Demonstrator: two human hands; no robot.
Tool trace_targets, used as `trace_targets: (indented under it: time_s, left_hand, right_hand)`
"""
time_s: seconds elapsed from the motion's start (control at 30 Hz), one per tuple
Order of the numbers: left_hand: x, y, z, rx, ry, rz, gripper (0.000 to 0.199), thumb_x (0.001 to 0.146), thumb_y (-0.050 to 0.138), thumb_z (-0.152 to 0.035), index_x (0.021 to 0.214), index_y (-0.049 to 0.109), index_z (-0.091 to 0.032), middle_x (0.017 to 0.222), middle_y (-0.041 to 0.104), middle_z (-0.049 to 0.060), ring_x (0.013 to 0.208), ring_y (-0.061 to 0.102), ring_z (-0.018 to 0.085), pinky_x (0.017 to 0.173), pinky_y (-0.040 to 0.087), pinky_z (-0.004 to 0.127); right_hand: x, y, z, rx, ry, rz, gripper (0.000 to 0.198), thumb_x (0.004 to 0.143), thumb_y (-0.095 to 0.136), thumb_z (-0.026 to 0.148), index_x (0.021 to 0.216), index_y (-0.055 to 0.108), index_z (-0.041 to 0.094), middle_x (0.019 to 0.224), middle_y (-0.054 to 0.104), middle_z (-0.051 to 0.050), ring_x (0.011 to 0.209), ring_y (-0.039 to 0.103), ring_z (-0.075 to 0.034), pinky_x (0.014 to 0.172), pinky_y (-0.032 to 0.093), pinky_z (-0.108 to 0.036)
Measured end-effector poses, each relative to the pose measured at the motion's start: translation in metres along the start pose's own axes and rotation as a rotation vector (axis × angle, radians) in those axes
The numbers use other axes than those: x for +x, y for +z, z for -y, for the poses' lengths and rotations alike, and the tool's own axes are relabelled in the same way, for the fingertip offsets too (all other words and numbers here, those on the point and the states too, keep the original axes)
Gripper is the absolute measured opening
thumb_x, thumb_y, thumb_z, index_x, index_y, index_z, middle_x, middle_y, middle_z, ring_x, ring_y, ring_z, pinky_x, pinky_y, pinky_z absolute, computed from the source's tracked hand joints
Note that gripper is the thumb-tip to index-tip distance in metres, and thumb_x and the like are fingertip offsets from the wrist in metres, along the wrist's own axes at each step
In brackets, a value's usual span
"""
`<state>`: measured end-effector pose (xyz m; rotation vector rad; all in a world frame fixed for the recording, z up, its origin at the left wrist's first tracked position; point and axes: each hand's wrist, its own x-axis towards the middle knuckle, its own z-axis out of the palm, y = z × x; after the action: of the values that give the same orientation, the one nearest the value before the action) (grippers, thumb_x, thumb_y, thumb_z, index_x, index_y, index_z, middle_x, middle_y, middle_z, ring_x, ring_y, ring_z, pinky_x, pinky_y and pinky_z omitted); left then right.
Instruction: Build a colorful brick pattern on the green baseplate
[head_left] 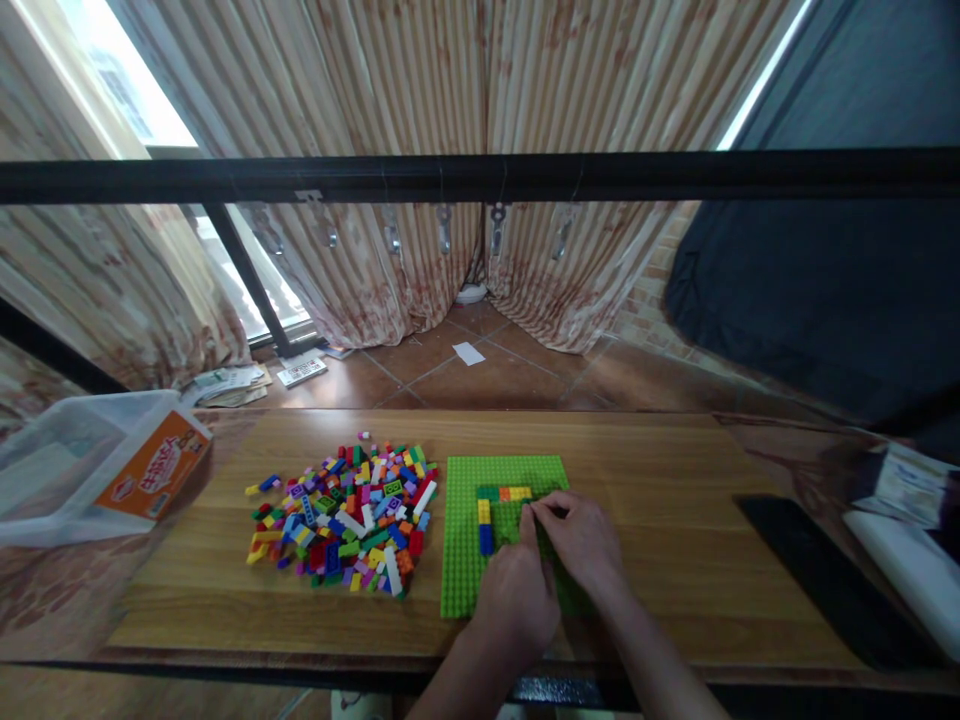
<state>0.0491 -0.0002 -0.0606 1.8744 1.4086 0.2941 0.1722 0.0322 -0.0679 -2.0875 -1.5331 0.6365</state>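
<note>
A green baseplate [461, 540] lies on the wooden table, with coloured bricks fixed on it in a corner shape. Green, orange and yellow bricks [504, 494] form the far row, and yellow and blue bricks [485, 528] run down the left side. My left hand [517, 600] rests over the plate's near part, its index finger reaching to the row's right end and the other fingers curled. There my right hand [581, 540] pinches with thumb and index finger, touching the left fingertip. Whatever lies between the fingertips is hidden.
Left of the plate spreads a pile of loose, mixed bricks [352, 520] on the table [652, 500]. A clear plastic bin [82, 470] with an orange label stands at the far left. On the right lies a black flat item [825, 570]. A black bar [465, 180] crosses beyond the table.
</note>
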Motion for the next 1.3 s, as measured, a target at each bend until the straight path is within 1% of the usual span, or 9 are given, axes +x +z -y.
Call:
trace_targets:
  time_s: [0.3, 0.53, 0.63, 0.77, 0.83, 0.9, 1.03, 1.17, 1.3]
  left_hand:
    - [0.0, -0.004, 0.0, -0.025, -0.013, 0.029, 0.069, 0.083, 0.04, -0.022, 0.146, 0.021, 0.001, 0.105, 0.064, 0.027, 0.095, 0.062, 0.037, 0.082, 0.044, 0.044]
    - [0.002, -0.004, 0.001, 0.014, -0.008, 0.026, 0.066, 0.082, 0.041, -0.022, 0.143, 0.028, 0.001, 0.106, 0.063, 0.028, 0.098, 0.061, 0.038, 0.084, 0.044, 0.046]
    - [0.002, -0.006, 0.001, -0.003, -0.012, 0.035, 0.067, 0.081, 0.043, -0.019, 0.144, 0.027, -0.002, 0.106, 0.064, 0.026, 0.098, 0.061, 0.036, 0.086, 0.044, 0.044]
    - [0.003, -0.013, 0.002, -0.111, -0.019, 0.017, 0.063, 0.082, 0.044, -0.019, 0.143, 0.033, -0.007, 0.109, 0.065, 0.02, 0.104, 0.06, 0.03, 0.091, 0.041, 0.037]
    - [0.003, -0.014, 0.003, -0.189, -0.02, 0.012, 0.063, 0.082, 0.045, -0.02, 0.143, 0.033, -0.009, 0.102, 0.068, 0.017, 0.099, 0.062, 0.028, 0.09, 0.042, 0.035]
    - [0.003, -0.015, 0.004, -0.269, -0.026, 0.025, 0.064, 0.083, 0.045, -0.022, 0.144, 0.031, -0.009, 0.087, 0.071, 0.012, 0.087, 0.064, 0.025, 0.085, 0.043, 0.034]
    - [0.002, -0.013, 0.006, -0.367, -0.038, 0.057, 0.063, 0.086, 0.04, -0.024, 0.144, 0.024, -0.004, 0.064, 0.066, 0.004, 0.065, 0.063, 0.023, 0.07, 0.046, 0.032]
    - [0.0, -0.011, 0.008, -0.418, 0.005, 0.096, 0.059, 0.085, 0.038, -0.021, 0.142, 0.028, -0.007, 0.06, 0.063, 0.001, 0.061, 0.062, 0.02, 0.065, 0.047, 0.03]
    - [-0.002, -0.008, 0.01, -0.385, -0.015, 0.115, 0.064, 0.085, 0.038, -0.021, 0.145, 0.023, -0.007, 0.062, 0.064, 0.002, 0.059, 0.062, 0.021, 0.065, 0.048, 0.031]
  right_hand:
    - [-0.002, 0.001, 0.002, 0.022, 0.032, 0.0, 0.023, 0.082, 0.055, 0.037, 0.072, 0.073, 0.027, 0.076, 0.073, 0.0, 0.071, 0.065, -0.017, 0.06, 0.042, -0.026]
    - [0.001, 0.0, 0.003, 0.033, 0.045, 0.041, 0.022, 0.082, 0.055, 0.035, 0.072, 0.072, 0.026, 0.076, 0.073, -0.001, 0.073, 0.066, -0.017, 0.062, 0.042, -0.025]
    - [0.0, -0.001, 0.006, 0.012, 0.041, 0.038, 0.021, 0.083, 0.055, 0.034, 0.072, 0.072, 0.025, 0.077, 0.073, -0.001, 0.075, 0.066, -0.016, 0.061, 0.041, -0.024]
    - [-0.002, -0.004, 0.008, -0.008, 0.02, 0.019, 0.02, 0.084, 0.055, 0.033, 0.076, 0.072, 0.025, 0.079, 0.074, 0.0, 0.077, 0.066, -0.016, 0.06, 0.039, -0.023]
    - [-0.003, -0.005, 0.01, -0.011, 0.022, 0.001, 0.021, 0.084, 0.055, 0.033, 0.076, 0.072, 0.025, 0.079, 0.073, 0.0, 0.077, 0.066, -0.016, 0.06, 0.038, -0.023]
    - [-0.006, -0.005, 0.011, -0.017, 0.02, -0.01, 0.021, 0.085, 0.055, 0.033, 0.077, 0.072, 0.024, 0.08, 0.073, -0.001, 0.079, 0.066, -0.016, 0.061, 0.038, -0.024]
    - [-0.01, -0.006, 0.012, -0.031, 0.013, -0.018, 0.021, 0.085, 0.055, 0.035, 0.079, 0.072, 0.024, 0.081, 0.073, -0.002, 0.081, 0.065, -0.017, 0.062, 0.039, -0.024]
    - [-0.01, -0.004, 0.008, -0.039, 0.01, -0.007, 0.02, 0.082, 0.058, 0.037, 0.076, 0.072, 0.024, 0.079, 0.073, -0.002, 0.08, 0.065, -0.018, 0.063, 0.039, -0.026]
    - [-0.005, 0.0, 0.002, -0.031, -0.006, 0.016, 0.02, 0.081, 0.059, 0.037, 0.073, 0.071, 0.023, 0.077, 0.073, -0.003, 0.077, 0.065, -0.018, 0.062, 0.04, -0.026]
